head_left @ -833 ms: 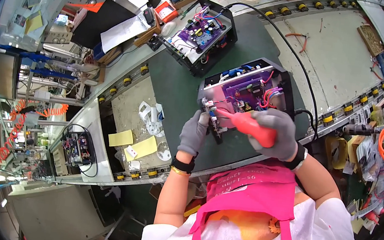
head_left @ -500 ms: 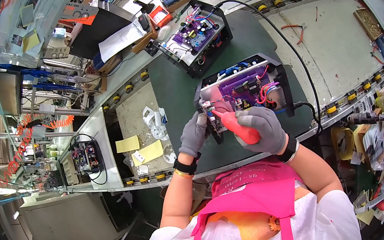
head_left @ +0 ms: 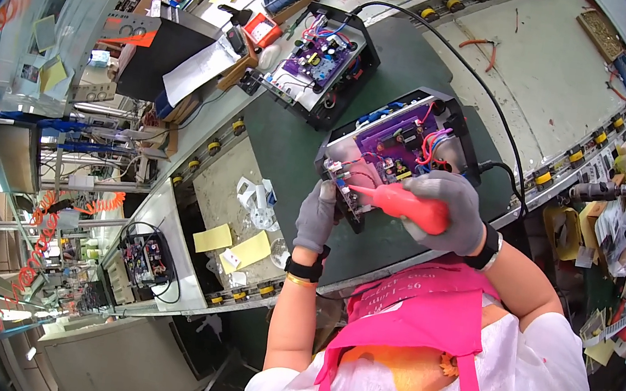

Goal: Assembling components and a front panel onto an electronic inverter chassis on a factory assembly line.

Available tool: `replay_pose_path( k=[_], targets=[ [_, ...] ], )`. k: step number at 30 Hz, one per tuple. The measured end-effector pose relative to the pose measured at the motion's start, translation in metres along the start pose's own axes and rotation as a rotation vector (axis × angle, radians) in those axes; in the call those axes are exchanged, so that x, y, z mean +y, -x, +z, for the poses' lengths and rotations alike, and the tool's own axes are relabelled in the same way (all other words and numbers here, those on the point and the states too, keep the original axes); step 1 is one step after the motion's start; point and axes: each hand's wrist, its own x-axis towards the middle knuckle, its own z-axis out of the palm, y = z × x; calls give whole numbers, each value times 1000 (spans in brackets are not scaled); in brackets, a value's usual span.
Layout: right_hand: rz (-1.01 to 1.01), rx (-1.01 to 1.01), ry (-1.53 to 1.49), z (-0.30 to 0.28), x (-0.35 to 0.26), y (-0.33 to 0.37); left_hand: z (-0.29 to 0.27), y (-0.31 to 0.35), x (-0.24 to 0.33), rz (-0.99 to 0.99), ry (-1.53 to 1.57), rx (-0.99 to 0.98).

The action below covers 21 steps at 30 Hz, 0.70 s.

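Observation:
My gloved right hand [head_left: 450, 202] is wrapped round a red squeeze bottle [head_left: 406, 206] with a thin pointed nozzle. The bottle lies nearly level, its tip pointing left at a narrow panel with small parts [head_left: 345, 192]. That panel is at the near left end of an opened black electronic unit [head_left: 459, 136], whose purple circuit board [head_left: 374, 142] and coloured wires show. My gloved left hand [head_left: 315, 218] is closed at the panel's left edge, fingers partly hidden behind it. Whether the nozzle touches the panel I cannot tell.
A second opened unit [head_left: 317, 58] stands farther left on the green mat [head_left: 273, 135]. A black cable [head_left: 493, 85] arches round the right side. Pliers [head_left: 490, 51] lie at the upper right. Yellow notes [head_left: 249, 250] and white plastic scraps [head_left: 257, 200] lie left of my left hand.
My right hand has drawn back slightly to the right with the squeeze bottle, which now lies more level. The left hand stays at the panel.

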Motion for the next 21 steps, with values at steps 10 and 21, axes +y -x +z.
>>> replay_pose_path(
  k=[10,21],
  targets=[
    [-51,-18,46,6,-2,0,-1,-4,1,-26,-4,-9],
    [-87,-41,97,6,-2,7,-2,-8,-5,22,-12,-2]
  ],
)
